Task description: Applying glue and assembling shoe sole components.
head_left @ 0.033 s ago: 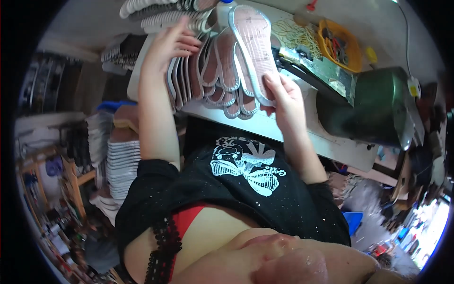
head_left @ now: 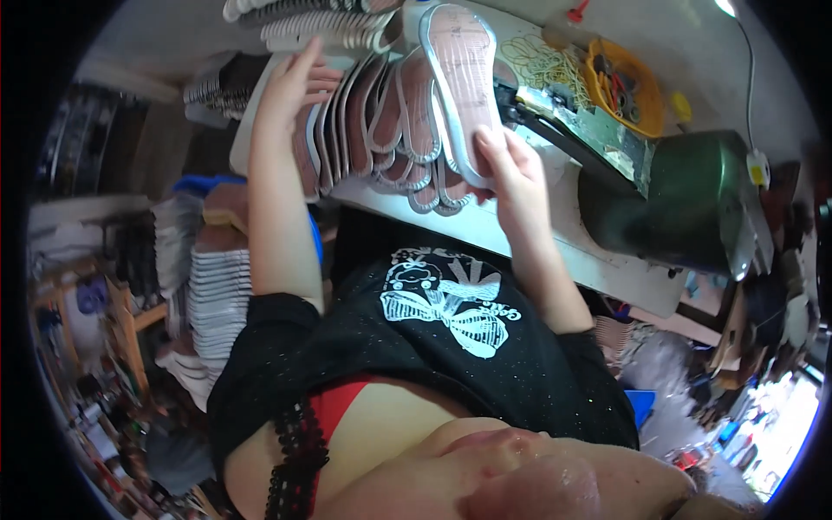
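Note:
My right hand [head_left: 513,165] grips the heel end of a pinkish insole [head_left: 462,69] with a pale silvery edge, its thumb on the upper face. The insole stands tilted upward, its wider end away from me. To the left, my left hand [head_left: 299,80] is open with fingers stretched out and holds nothing. It hovers by the far left end of a fanned row of brown soles [head_left: 354,108] with light rims. Between my hands, more overlapping insoles [head_left: 418,117] lie on the white table [head_left: 451,227], partly hidden behind the held one.
At the right stands a dark green machine [head_left: 693,186] with a long arm. Beyond it are an orange basket [head_left: 652,117] of tools and a heap of pale cord [head_left: 555,69]. Stacked soles stand at the far left [head_left: 325,33], with a tall stack [head_left: 217,295] beside my left arm.
My left hand has shifted slightly left, its fingers still apart. My right hand and the held insole have moved only a little, and the grip looks unchanged.

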Tool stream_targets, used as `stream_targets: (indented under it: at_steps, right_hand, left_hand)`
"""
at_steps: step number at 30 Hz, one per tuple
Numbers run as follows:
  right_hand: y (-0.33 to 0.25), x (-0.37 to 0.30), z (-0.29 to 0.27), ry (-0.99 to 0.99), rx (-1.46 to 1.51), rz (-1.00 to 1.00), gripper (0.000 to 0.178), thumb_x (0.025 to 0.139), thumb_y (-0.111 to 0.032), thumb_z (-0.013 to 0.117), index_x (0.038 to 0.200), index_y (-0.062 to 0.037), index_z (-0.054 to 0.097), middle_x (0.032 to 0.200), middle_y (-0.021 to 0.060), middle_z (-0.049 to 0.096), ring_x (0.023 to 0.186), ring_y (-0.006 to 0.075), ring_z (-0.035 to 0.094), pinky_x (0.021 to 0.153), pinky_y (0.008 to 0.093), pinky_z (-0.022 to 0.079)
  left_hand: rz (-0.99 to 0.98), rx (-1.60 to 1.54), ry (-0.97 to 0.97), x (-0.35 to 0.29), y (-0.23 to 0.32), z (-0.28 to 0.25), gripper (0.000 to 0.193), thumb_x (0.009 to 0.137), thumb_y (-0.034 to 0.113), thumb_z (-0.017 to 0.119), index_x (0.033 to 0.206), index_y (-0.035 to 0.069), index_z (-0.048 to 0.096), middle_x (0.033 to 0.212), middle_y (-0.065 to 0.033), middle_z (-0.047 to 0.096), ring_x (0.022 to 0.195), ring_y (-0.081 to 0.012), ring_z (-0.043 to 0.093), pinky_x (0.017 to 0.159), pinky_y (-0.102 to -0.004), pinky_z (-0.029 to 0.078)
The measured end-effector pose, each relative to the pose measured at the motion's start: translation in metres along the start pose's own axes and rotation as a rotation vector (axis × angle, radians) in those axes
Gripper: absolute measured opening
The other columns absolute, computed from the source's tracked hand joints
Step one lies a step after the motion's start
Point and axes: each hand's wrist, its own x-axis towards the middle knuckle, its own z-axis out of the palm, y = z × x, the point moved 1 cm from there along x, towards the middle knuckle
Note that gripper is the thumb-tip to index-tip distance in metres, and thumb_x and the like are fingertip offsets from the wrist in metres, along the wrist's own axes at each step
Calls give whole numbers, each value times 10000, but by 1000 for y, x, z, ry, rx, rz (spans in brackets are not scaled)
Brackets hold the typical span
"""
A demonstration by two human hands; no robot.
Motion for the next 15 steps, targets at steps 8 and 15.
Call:
stream_targets:
  at_steps: [8,15]
  right_hand:
    - [36,-8,10,61,-675,-163,493,849,-243,678,1223,26,501,504,41,537,469,74,515,476,228,387]
    - [56,-44,-30,7,-472,76,228,909,-163,609,1046,19,616,627,0,583,540,46,545,449,184,381]
  left_hand:
    - [-175,857,203,-2,-115,-53,841,686,400,754,1241,-130,409,1174,-378,515,1130,-422,537,951,-410,433]
    - [136,935,306,-32,-72,-67,781,614,342,790,1219,-50,489,1137,-283,583,1025,-385,601,860,-400,470]
